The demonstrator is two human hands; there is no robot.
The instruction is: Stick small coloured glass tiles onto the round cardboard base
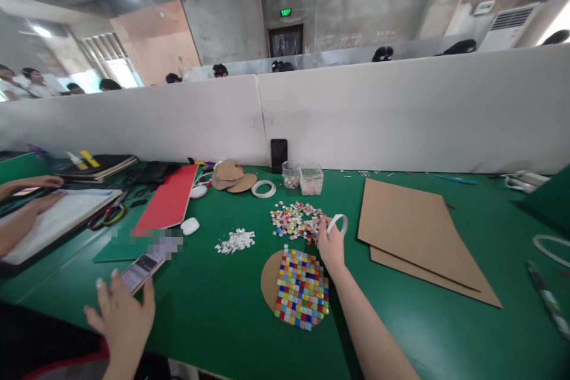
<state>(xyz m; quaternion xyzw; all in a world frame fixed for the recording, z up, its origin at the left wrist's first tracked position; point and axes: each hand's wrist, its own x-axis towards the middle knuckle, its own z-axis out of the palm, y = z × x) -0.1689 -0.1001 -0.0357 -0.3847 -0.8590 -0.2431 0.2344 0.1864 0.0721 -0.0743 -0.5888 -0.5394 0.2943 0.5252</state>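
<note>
My right hand (330, 241) reaches forward over the green table (214, 303) and is closed on a small roll of white tape (338, 223), right beside a loose heap of coloured mosaic tiles (294, 219). Just below my wrist lies a round cardboard disc (269, 278) mostly covered by a grid of glued coloured tiles (303, 289). My left hand (122, 314) rests near the table's front edge with fingers spread, its fingertips on a phone (141, 271). A small pile of white tiles (236, 241) lies left of the coloured heap.
Large cardboard sheets (414, 237) lie to the right. Two clear tile boxes (303, 178), a tape ring (263, 189), cardboard hearts (231, 177), a red sheet (171, 199) and a dark phone (278, 154) sit near the white partition. Another person's hands (31, 202) work on a pad at left.
</note>
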